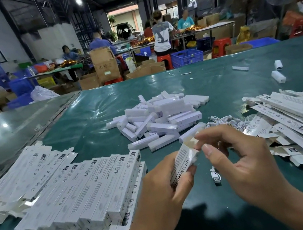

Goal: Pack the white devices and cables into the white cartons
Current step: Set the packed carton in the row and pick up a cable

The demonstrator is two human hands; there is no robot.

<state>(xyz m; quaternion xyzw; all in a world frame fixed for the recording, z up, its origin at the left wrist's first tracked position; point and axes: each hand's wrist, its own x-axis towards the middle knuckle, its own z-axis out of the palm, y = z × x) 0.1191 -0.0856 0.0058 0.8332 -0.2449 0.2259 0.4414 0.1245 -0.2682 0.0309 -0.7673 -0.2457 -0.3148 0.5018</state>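
Stacked rows of long white printed cartons are laid at left on the glossy dark green table cover. One narrow white carton with black lettering is gripped by the left hand, its open end flap pinched by the right hand; contents cannot be seen. A heap of white bar-shaped devices is piled behind, white coiled cables just right, flattened white cartons far right. Seated workers and blue plastic crates are seen beyond.

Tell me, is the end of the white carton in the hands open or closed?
Open: the white printed carton shows its brown inside at the top, and the right hand pinches its flap.
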